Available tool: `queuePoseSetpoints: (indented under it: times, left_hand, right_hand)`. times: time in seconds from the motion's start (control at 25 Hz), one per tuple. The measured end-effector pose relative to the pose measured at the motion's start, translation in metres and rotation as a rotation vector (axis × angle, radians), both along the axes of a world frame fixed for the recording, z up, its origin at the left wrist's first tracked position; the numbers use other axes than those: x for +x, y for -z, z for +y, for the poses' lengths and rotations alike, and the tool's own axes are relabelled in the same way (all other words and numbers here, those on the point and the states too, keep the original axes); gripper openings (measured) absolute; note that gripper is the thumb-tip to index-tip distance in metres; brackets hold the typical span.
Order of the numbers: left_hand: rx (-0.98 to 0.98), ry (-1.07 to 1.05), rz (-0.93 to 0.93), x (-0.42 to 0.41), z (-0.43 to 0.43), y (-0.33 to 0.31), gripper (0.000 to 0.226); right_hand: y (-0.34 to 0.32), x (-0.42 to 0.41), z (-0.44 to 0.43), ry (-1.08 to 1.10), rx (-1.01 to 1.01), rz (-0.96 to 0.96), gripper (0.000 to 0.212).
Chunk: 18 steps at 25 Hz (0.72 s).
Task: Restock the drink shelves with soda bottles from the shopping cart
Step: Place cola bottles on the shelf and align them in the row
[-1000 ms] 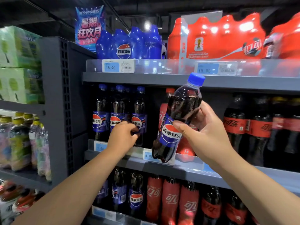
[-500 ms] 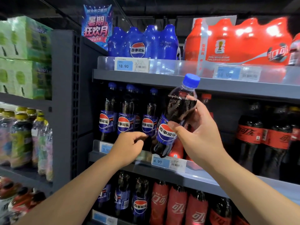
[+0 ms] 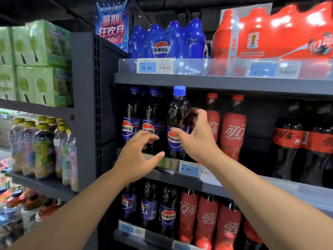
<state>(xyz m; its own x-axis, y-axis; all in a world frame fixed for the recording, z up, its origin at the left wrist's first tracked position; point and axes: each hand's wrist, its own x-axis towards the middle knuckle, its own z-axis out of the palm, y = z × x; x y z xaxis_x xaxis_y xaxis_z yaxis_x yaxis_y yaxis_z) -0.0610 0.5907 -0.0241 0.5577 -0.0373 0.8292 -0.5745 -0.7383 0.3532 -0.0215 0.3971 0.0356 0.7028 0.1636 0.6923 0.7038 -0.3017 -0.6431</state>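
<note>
A cola bottle (image 3: 177, 109) with a blue cap and a blue, red and white label stands upright in the middle shelf (image 3: 234, 184), third in a row with two like bottles (image 3: 129, 123). My right hand (image 3: 198, 139) grips it at the label, thumb in front and fingers round the back. My left hand (image 3: 137, 156) hovers in front of the second bottle with loosely curled fingers and the thumb stretched out, holding nothing. The shopping cart is out of view.
Red-sleeved cola bottles (image 3: 233, 130) stand just right of the held bottle, and dark bottles with red labels (image 3: 288, 139) farther right. Blue (image 3: 167, 40) and red (image 3: 273, 31) multipacks fill the top shelf. A grey upright panel (image 3: 84, 105) separates a left rack of tea bottles (image 3: 43, 147).
My right hand has carried the bottle from a tilt in front of the shelf to upright in the row. My left hand has drawn back from the bottles and opened. The view moved closer.
</note>
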Motion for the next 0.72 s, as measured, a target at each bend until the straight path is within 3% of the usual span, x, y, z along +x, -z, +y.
queuePoseSetpoints:
  times: [0.24, 0.52, 0.6, 0.72]
  left_hand:
    - [0.008, -0.016, 0.009, 0.005, -0.003, 0.003, 0.042]
    - [-0.012, 0.013, 0.027, 0.016, -0.013, 0.006, 0.041]
    - [-0.024, 0.031, 0.023, 0.019, -0.016, 0.007, 0.042]
    - [-0.043, 0.055, 0.011, 0.024, -0.022, 0.007, 0.045]
  right_hand:
    - [-0.001, 0.016, 0.015, 0.219, -0.155, 0.102, 0.044]
    - [0.007, 0.023, 0.014, 0.214, -0.082, 0.131, 0.043]
    - [0.014, 0.023, 0.017, 0.153, -0.051, 0.123, 0.059]
    - [0.020, 0.021, 0.018, 0.196, -0.001, 0.128, 0.044]
